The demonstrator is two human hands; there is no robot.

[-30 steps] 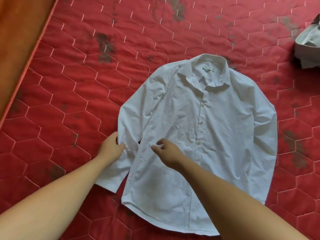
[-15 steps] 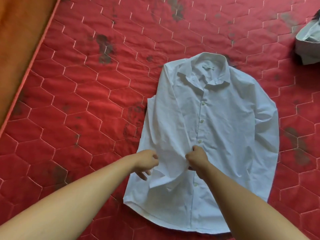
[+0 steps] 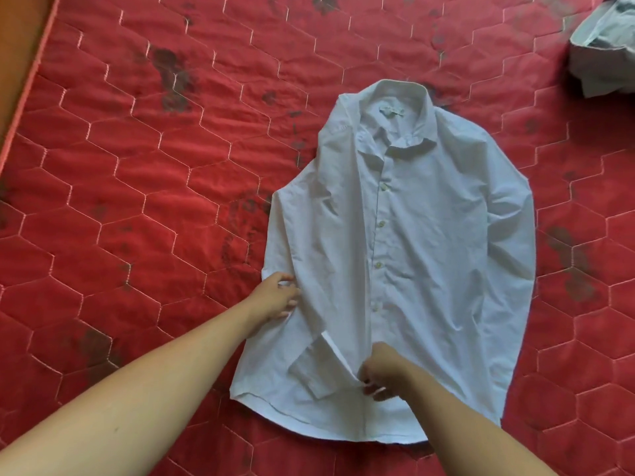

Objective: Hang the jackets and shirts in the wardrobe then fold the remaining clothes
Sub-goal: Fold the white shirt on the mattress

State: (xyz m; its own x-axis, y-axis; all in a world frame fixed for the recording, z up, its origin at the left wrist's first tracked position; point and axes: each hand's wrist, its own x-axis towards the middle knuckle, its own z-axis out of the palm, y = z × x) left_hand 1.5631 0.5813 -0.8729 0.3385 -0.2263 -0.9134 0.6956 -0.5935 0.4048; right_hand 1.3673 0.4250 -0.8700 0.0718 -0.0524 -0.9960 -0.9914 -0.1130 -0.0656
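Head view gives us one red quilted mattress (image 3: 137, 201), stitched in hexagons and marked with dark stains, filling nearly the whole frame. One orange-brown strip (image 3: 20, 46) borders it at the far left.

On the mattress, right of centre, lies one white shirt (image 3: 429, 252), spread front-up with its collar (image 3: 395, 97) pointing away from us and its rounded hem nearest us. We count one more piece of clothing, a pale garment (image 3: 604, 46) crumpled at the top right corner, well apart from the shirt and partly cut off by the frame.

The shirt has two sleeves. One folded sleeve (image 3: 326, 252) is laid inward across the front on our left side, running down toward the hem, while the other sleeve (image 3: 512, 235) lies along the shirt's right edge.

Two bare forearms reach in from the bottom. Our left hand (image 3: 276, 297) sits at the shirt's left edge about halfway down, fingers curled, pinching the fabric there. Our right hand (image 3: 383, 374) is lower, near the button line, its fingers and thumb drawn together, pinching the cuff (image 3: 316, 376) end of the folded sleeve.

Down the front we can count four buttons (image 3: 380, 224) plainly; any others are too small or covered to tell.
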